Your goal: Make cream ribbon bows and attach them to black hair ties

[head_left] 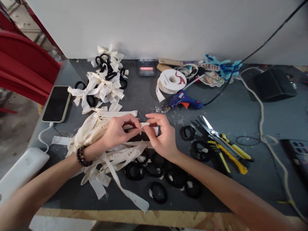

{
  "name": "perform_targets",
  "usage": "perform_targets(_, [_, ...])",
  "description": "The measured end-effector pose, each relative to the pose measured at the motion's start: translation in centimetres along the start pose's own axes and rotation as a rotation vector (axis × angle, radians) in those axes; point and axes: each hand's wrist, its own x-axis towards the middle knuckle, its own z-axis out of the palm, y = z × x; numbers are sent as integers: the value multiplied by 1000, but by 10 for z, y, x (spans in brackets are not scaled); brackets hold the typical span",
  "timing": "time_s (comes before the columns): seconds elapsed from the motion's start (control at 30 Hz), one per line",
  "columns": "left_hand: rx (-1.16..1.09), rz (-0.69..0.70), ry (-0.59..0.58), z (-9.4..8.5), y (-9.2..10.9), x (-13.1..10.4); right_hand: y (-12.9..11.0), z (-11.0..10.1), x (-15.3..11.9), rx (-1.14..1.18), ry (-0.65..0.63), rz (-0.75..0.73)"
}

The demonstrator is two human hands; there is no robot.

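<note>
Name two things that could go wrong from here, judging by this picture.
The glue gun lies just beyond the right hand; if it is hot, a careless reach might mean a burn. Loose ribbons lie heaped beside and beneath the left hand, so some might tangle or get dragged along.

Ribbons [87, 131] look like smooth cloth, the hair ties [165, 194] matt fabric.

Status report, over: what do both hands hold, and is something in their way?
Left hand and right hand pinching small white ribbon piece. Ribbon strips heaped around left hand. Blue glue gun beyond, apart from both. No blockage seen.
</note>
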Motion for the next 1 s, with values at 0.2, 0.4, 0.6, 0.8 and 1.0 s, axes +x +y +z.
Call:
perform_targets(0.2, [-258, -59, 13, -3, -4, 3, -4, 0, 0, 66, -66, 90])
perform_targets(0.4, [-285, -131, -21, -4, -6, 4, -2, 1, 0, 40, -20, 137])
perform_targets(0.6, [-283, -129, 79, -4, -7, 5, 1, 1, -1, 116, -44, 160])
perform_targets(0.8, [-245, -118, 65, -4, -4, 4, -3, 1, 2, 173, -109, 172])
perform_targets(1.0, [-391, -215, 89, -5, -6, 5, 1, 2, 2, 168, -118, 207])
